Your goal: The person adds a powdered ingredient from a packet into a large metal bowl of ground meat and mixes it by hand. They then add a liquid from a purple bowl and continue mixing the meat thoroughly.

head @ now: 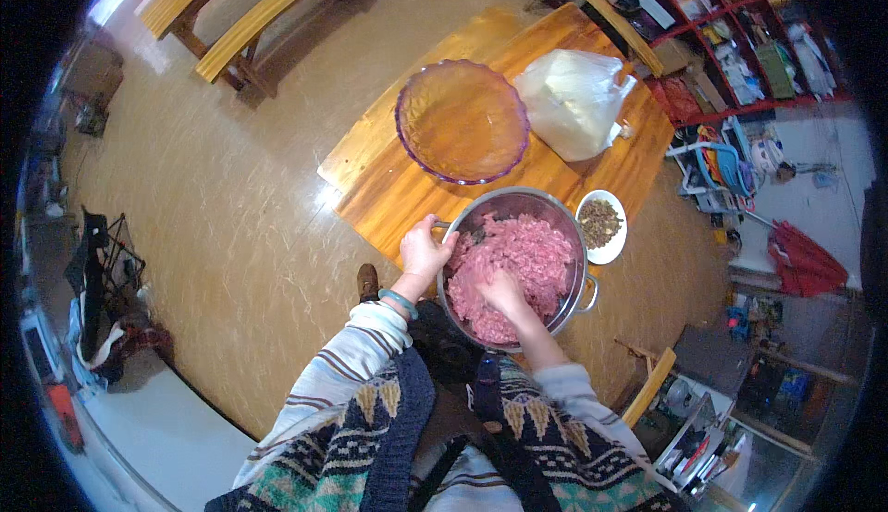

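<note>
A two-handled stainless steel pot (pixel 584 290) holds a heap of pink minced meat (pixel 538 248). At its left side, my left hand (pixel 424 248) grips the loop handle, thumb over the rim. My right hand (pixel 505 291) is inside the pot, its fingers sunk in the meat and largely hidden, so their grip does not show. Just right of the pot, a white bowl (pixel 614 254) contains brown, chopped-looking bits (pixel 599 224). Beyond the pot stands a clear bowl with a scalloped purple rim (pixel 463 122).
On the wooden table (pixel 378 200) a knotted translucent plastic bag (pixel 572 106) sits at the far right. Wooden benches (pixel 260 16) stand at upper left. Filled red shelves (pixel 721 12) and a folded red umbrella (pixel 805 255) are to the right.
</note>
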The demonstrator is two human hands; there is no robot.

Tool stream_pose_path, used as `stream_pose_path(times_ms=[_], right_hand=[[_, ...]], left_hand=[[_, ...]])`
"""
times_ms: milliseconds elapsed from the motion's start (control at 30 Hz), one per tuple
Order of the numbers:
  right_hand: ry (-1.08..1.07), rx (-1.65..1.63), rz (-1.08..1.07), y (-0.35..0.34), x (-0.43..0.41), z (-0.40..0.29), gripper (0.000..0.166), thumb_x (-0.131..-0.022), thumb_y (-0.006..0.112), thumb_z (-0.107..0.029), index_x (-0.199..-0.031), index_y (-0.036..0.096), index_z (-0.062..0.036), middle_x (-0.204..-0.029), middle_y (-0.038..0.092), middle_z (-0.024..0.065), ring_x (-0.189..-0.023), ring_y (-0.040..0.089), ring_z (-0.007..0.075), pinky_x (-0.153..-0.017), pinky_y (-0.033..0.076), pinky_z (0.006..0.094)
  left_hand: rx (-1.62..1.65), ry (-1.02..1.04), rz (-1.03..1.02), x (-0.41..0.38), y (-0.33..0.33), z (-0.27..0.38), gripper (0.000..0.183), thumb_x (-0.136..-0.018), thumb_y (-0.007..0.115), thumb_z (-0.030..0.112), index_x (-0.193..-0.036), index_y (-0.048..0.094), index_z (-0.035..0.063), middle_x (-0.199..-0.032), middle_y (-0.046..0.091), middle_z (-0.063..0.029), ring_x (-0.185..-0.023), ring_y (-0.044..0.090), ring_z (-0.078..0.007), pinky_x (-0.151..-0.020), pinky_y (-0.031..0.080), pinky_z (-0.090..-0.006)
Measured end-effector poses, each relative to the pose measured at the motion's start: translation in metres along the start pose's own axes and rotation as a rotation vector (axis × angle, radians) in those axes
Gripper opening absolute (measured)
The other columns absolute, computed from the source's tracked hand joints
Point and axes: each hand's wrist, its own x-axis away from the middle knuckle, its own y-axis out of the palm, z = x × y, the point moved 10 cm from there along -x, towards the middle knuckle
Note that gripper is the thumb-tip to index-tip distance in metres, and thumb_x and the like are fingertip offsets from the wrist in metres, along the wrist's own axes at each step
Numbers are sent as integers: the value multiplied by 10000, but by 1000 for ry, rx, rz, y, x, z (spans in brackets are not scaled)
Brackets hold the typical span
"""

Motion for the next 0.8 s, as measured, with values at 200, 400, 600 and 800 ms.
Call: stream_pose_path(times_ms=[200, 400, 600, 800], right_hand=[[-60, 367, 405, -50, 69, 55, 634, -627, 613, -257, -1190, 412, -47, -1125, 465, 205, -1024, 436, 405, -878, 366, 429], [420, -1265, 303, 58, 33, 118, 498, -698, 580, -95, -1168, 431, -27, -1082, 530, 102, -996, 498, 248, -871, 401, 371], [421, -2066, -32, 15, 30, 29, 371, -749, 567, -150, -1083, 482, -11, -1015, 567, 105, -949, 531, 231, -859, 422, 355], [-6, -609, 274, -9, -21, 64, 260, -786, 535, -232, -891, 568, 4, -823, 610, 140, -771, 590, 275, -700, 462, 325]], left_hand=[[30, 6, -16, -2, 2, 0, 371, -616, 684, 327, -858, 576, 68, -744, 602, -162, -704, 583, -335, -627, 463, -404], [-9, 82, 20, 0, 4, 6, 368, -621, 687, 319, -840, 586, 41, -730, 594, -176, -688, 581, -333, -610, 461, -390], [17, 123, 54, -2, 3, 0, 333, -633, 678, 288, -832, 586, 38, -732, 594, -178, -701, 579, -344, -628, 460, -397], [28, 134, -14, -1, 10, 7, 396, -624, 677, 313, -884, 571, 34, -794, 595, -182, -747, 578, -336, -648, 460, -401]])
